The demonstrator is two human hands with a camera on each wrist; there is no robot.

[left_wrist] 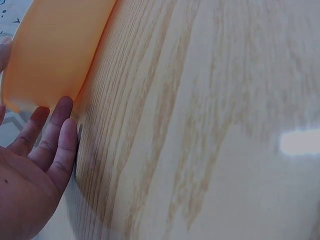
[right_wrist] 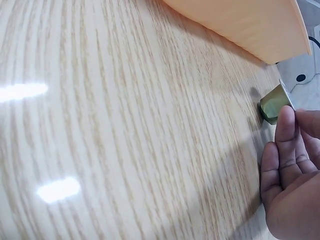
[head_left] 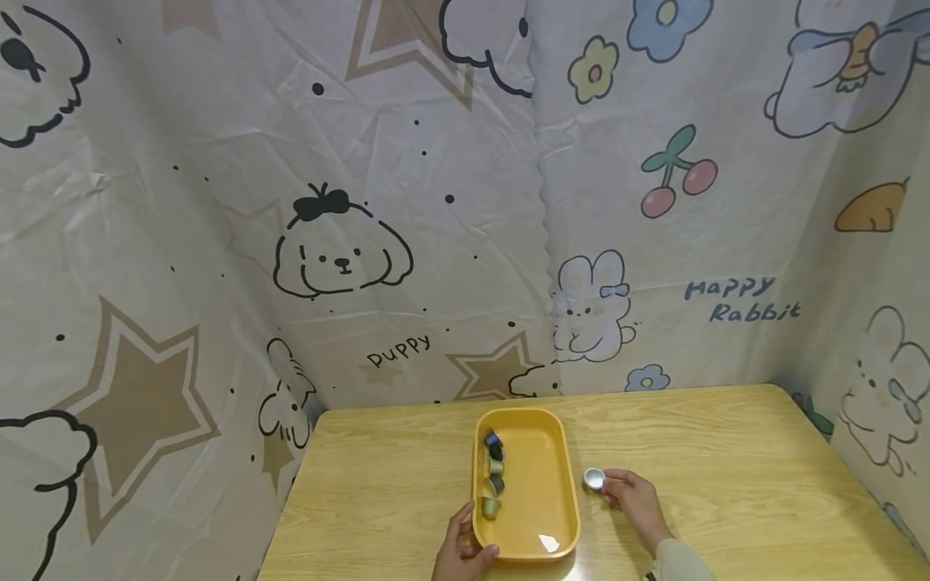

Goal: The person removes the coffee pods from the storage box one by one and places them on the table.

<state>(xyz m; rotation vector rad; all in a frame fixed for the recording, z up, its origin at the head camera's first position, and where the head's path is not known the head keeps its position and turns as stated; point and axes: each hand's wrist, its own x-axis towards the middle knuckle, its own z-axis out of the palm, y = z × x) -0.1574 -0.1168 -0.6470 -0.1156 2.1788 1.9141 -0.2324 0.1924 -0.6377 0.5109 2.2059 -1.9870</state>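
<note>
In the head view a yellow tray [head_left: 534, 484] stands on the wooden table, with several coffee capsules in a row along its left wall. My left hand [head_left: 460, 549] holds the tray's near left corner from outside, thumb at the near edge and fingers along the left wall. To the right of the tray, my right hand [head_left: 635, 500] pinches another coffee capsule [head_left: 594, 479] by its rim, its silver lid turned to the camera. The right wrist view shows that capsule's green body [right_wrist: 273, 103] tilted just at the table surface; whether it touches is hard to tell.
Inside the tray lie a blue capsule [head_left: 492, 438], a dark one [head_left: 497, 483] and a green one [head_left: 490, 507], among others. The wooden table [head_left: 726, 452] extends on both sides. A printed cloth [head_left: 472, 242] hangs behind and around it.
</note>
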